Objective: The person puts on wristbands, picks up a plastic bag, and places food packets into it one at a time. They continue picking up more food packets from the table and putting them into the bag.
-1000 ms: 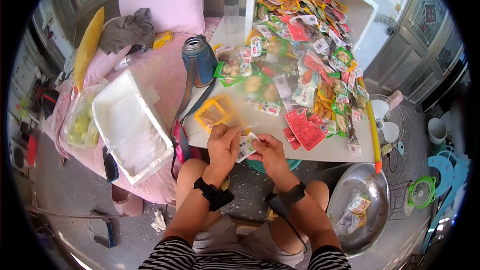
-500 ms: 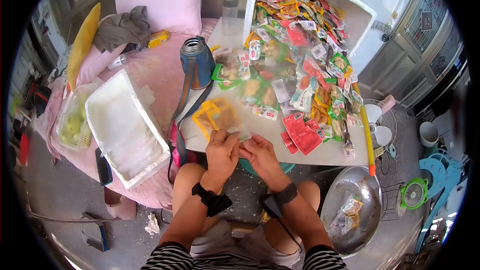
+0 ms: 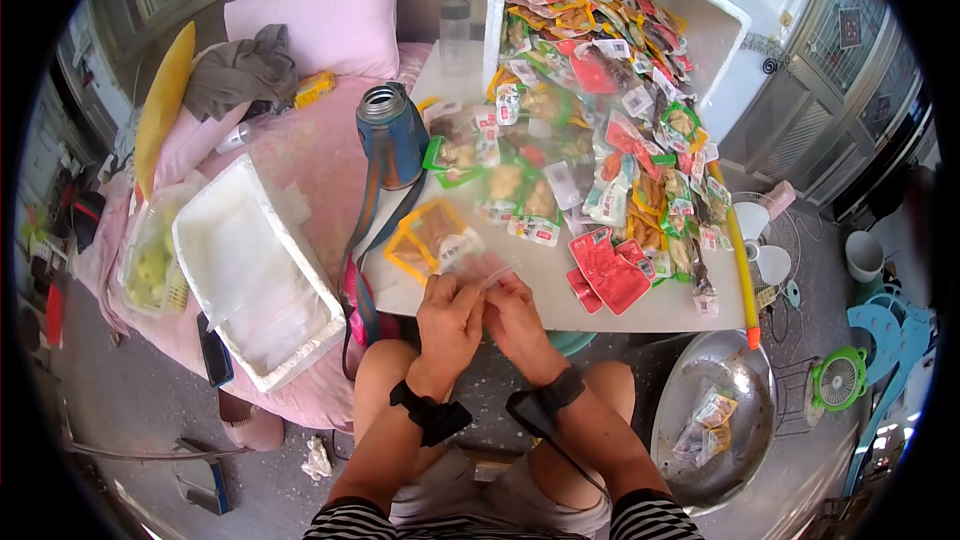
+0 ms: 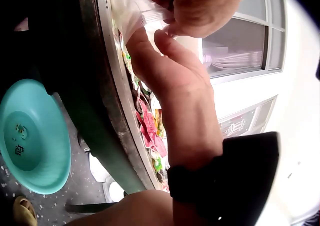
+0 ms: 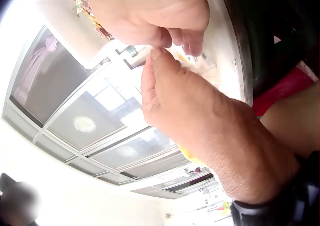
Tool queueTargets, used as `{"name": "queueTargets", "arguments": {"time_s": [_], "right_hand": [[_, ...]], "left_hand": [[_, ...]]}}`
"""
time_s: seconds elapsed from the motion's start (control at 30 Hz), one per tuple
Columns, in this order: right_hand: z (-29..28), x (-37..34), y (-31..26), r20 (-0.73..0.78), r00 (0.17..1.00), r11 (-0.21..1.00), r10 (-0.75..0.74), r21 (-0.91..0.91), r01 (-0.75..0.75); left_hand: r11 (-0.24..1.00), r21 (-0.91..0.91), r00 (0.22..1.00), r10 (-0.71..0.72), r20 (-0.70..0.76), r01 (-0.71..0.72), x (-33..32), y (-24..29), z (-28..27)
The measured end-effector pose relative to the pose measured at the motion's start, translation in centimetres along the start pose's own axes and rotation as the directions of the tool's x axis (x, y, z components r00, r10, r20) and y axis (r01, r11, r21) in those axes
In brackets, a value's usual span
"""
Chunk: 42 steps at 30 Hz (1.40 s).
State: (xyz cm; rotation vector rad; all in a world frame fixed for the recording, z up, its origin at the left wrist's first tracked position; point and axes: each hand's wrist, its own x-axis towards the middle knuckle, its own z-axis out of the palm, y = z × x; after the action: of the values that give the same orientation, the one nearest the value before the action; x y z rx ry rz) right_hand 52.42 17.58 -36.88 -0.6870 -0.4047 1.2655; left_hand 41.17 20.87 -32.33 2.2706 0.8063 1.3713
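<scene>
Over the table's front edge, my left hand and right hand meet, fingertips close together. Between them they pinch a clear plastic packet, whose see-through film spreads past the fingers in the left wrist view. Its contents are hidden. Just beyond the left hand, a yellow-edged food packet lies flat on the table. To the right of the hands are several red packets. In the right wrist view, the left thumb and fingertips touch the right hand's fingers.
A large white foam box spills many food packets onto the table. At its left stand a blue flask and a clear bottle. A white foam tray rests on the pink bed. A metal basin holds several packets at right; a teal basin sits below.
The white barcode label seen between my fingers a second ago is now turned from view. The clear packet tilts up past the fingertips, and my right hand has moved in against the left.
</scene>
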Motion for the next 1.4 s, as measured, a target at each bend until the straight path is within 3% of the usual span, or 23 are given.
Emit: {"name": "queueTargets", "arguments": {"time_s": [0.1,0.3,0.4,0.5,0.6,0.63,0.73,0.83,0.93,1.03,1.13,1.23,1.3,1.33,1.4], "right_hand": [[0.1,-0.6,-1.5,0.055,0.993,0.993,0.108,-0.062,-0.104],[1.7,-1.9,-2.8,-0.132,0.98,0.984,-0.148,-0.116,0.133],[0.9,-1.8,-3.9,-0.117,0.991,0.921,-0.057,-0.389,0.007],[0.4,-1.8,-6.0,-0.211,0.977,0.851,0.038,-0.506,-0.142],[0.0,-2.1,-8.5,-0.236,0.967,0.675,-0.093,-0.729,-0.113],[-0.4,-1.9,-8.8,-0.252,0.943,0.645,-0.218,-0.763,-0.055],[-3.5,-0.1,-8.1,-0.103,0.862,0.447,-0.496,-0.882,0.152],[-1.2,-0.4,-7.7,-0.259,0.952,0.678,-0.165,-0.731,-0.081],[-2.0,0.6,-5.7,-0.144,0.965,0.604,-0.221,-0.796,0.019],[-1.9,0.2,-6.3,-0.107,0.971,0.784,-0.215,-0.612,0.106],[-1.5,-1.2,-6.7,-0.154,0.974,0.891,-0.169,-0.447,0.084],[-0.8,-3.0,-7.3,-0.249,0.96,0.871,0.126,-0.436,-0.228],[0.2,-4.0,-6.3,-0.141,0.97,0.793,0.198,-0.559,-0.243],[1.1,-4.9,-5.8,-0.05,0.994,0.809,0.096,-0.578,-0.107],[1.2,-4.6,-4.4,-0.029,0.999,0.785,-0.032,-0.619,0.007]], "left_hand": [[1.0,0.007,1.0,-0.017,-0.011,0.017,-0.1,-0.1,-0.3],[0.994,0.079,0.991,-0.077,0.112,0.069,-0.3,-0.4,0.2],[0.992,0.097,0.984,-0.097,0.147,0.083,-0.6,-0.6,0.3],[0.994,0.097,0.979,-0.063,0.192,0.045,-0.7,-0.6,-0.1],[0.994,0.104,0.969,-0.045,0.244,0.02,-0.5,-0.3,-0.4],[0.996,0.09,0.965,-0.039,0.258,0.016,-0.4,-0.3,-0.3],[0.997,0.078,0.959,-0.023,0.284,0.001,-0.7,0.1,-0.3],[0.99,0.134,0.957,0.014,0.289,-0.054,-0.6,0.5,-0.2],[0.97,0.206,0.961,0.074,0.267,-0.132,-0.7,1.2,-0.1],[0.946,0.26,0.961,0.131,0.245,-0.195,-0.7,1.6,-0.2],[0.934,0.269,0.96,0.18,0.216,-0.236,-1.1,0.5,-0.1],[0.935,0.25,0.96,0.209,0.186,-0.252,-1.1,0.6,-0.4],[0.916,0.242,0.942,0.278,0.188,-0.319,-0.9,1.2,-0.7],[0.904,0.235,0.929,0.317,0.188,-0.356,-0.9,1.7,-0.8],[0.891,0.21,0.907,0.356,0.224,-0.402,-1.0,2.6,-1.3]]}}
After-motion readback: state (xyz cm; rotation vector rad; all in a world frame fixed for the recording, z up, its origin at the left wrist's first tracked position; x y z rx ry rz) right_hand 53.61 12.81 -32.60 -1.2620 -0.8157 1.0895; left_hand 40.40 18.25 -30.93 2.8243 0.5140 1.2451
